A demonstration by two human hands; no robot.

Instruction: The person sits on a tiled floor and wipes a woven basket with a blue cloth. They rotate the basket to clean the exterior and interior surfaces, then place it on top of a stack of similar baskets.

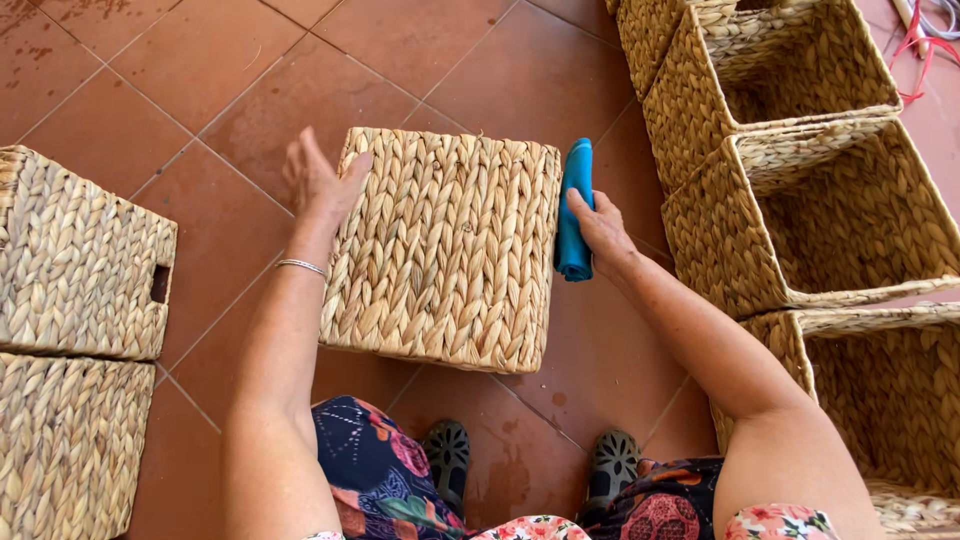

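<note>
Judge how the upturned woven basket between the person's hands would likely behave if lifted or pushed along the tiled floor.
The woven basket looks light for its size: plaited straw-like fibre, hollow like the open baskets nearby. It probably keeps its boxy shape, since the left hand steadies one side without denting it. Resting flat and square on the tiles, it should slide, not roll.
</note>
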